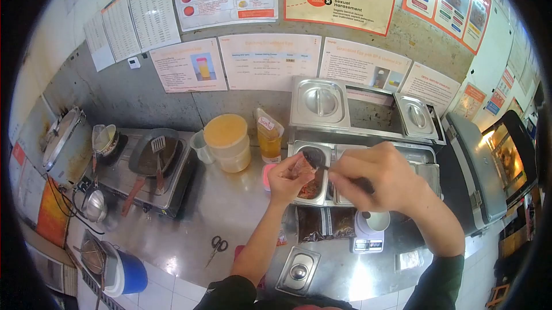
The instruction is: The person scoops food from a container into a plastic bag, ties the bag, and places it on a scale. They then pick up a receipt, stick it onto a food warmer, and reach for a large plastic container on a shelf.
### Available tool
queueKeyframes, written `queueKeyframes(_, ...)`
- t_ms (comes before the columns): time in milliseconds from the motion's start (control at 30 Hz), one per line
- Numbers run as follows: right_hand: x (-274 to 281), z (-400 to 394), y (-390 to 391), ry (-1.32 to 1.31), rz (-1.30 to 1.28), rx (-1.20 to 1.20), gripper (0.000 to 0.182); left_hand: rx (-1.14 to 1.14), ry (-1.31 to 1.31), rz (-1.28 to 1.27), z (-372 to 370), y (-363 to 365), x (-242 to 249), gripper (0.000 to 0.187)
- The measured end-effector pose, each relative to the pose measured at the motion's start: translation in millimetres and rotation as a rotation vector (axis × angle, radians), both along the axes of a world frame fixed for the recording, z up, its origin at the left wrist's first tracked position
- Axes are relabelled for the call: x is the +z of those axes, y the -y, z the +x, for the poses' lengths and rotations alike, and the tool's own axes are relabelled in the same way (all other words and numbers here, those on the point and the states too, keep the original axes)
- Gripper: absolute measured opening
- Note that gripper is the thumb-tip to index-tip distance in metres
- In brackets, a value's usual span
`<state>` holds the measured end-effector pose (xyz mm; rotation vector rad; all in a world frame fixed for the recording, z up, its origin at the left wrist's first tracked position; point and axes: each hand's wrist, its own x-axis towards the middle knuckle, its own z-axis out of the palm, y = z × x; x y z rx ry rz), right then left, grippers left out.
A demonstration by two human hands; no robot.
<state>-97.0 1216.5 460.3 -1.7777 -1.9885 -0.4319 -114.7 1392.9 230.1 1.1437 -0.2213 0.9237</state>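
My left hand point(283, 181) is closed on a small clear plastic bag point(303, 169) with reddish contents. It is held up over a steel food pan point(314, 192) of red-brown food. My right hand point(376, 176) grips the handle of a black spoon point(314, 156), whose bowl is at the mouth of the bag. What the spoon carries is hard to make out. Below my hands lie bags of dark sauce point(326, 224), beside a white digital scale point(368, 245) bearing a white bowl point(376, 220).
Scissors point(217, 245) and a steel pan lid point(298, 270) lie near the front edge. To the left are a gas stove point(164, 180) with a frying pan point(153, 152), a yellow-lidded tub point(226, 137) and an oil pouch point(269, 140). More lidded steel pans point(319, 103) stand behind.
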Motion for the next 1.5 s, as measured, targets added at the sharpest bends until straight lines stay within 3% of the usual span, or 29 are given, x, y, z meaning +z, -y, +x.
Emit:
queueKeyframes(400, 5.6, 15.5, 7.5, -0.237, 0.095, -0.012, 0.006, -0.029, 0.029, 0.041, -4.3, -5.5, 5.3, 0.055)
queueKeyframes(467, -2.8, 19.9, 5.2, -0.339, 0.136, -0.159, 0.009, -0.047, 0.05, 0.024, -7.5, -9.6, 2.4, 0.055)
queueKeyframes(667, -104.9, 39.3, -25.2, -0.447, -0.055, -0.302, 0.012, 0.002, 0.03, -0.035, -22.6, -21.0, -10.6, 0.055)
queueKeyframes(900, -155.2, 36.2, -43.0, -0.503, 0.011, -0.344, 0.016, 0.029, -0.032, -0.057, -33.1, -29.9, -17.7, 0.056)
queueKeyframes(1000, -171.4, 39.4, -45.9, -0.618, 0.054, -0.339, 0.016, 0.045, -0.021, -0.057, -32.9, -28.8, -18.6, 0.056)
queueKeyframes(1067, -179.5, 43.2, -45.4, -1.006, 0.154, -0.383, 0.02, 0.03, 0.0, -0.078, -31.0, -27.6, -21.4, 0.056)
queueKeyframes(1100, -181.2, 44.3, -42.3, -1.005, 0.155, -0.383, 0.02, 0.017, 0.017, -0.099, -30.6, -27.4, -22.8, 0.057)
queueKeyframes(1167, -180.1, 45.3, -35.4, -1.292, 0.206, -0.414, 0.024, 0.036, 0.004, -0.084, -31.8, -27.9, -21.1, 0.057)
queueKeyframes(1333, -166.4, 49.9, -17.3, -1.452, 0.264, -0.497, 0.021, 0.071, 0.009, -0.036, -36.2, -29.3, -16.4, 0.056)
queueKeyframes(1433, -171.4, 49.4, -13.5, -1.358, 0.229, -0.505, 0.022, 0.0, -0.004, -0.09, -34.5, -29.3, -16.4, 0.055)
queueKeyframes(1467, -184.4, 51.2, -17.4, -1.143, 0.262, -0.443, 0.023, 0.019, 0.003, -0.063, -32.7, -30.9, -18.1, 0.055)
queueKeyframes(1500, -192.8, 52.4, -14.6, -1.144, 0.264, -0.447, 0.023, 0.037, 0.009, -0.036, -31.2, -31.5, -20.2, 0.055)
